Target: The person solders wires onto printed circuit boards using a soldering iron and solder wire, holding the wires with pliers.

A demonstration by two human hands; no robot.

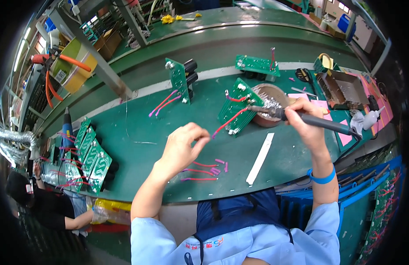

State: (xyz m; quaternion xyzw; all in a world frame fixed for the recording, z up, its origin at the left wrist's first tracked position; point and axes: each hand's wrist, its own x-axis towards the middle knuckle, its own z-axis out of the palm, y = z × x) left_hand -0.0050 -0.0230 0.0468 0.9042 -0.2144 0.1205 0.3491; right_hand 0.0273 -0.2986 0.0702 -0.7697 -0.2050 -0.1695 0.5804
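Observation:
My right hand grips a soldering iron by its dark handle. The iron's tip meets a green circuit board where a red wire joins it. My left hand is curled, thumb and forefinger pinched at the purple-sleeved outer end of that wire. The board leans against a round brown pot holding silvery wire-like scraps. In front of me lie several loose red wires with purple ends, beside short purple sleeves. A white strip lies to their right.
Other boards stand at the back and back right, and several more are stacked at left. A metal box and white bottle are on the right. A co-worker sits at far left. Blue rack bars stand right of me.

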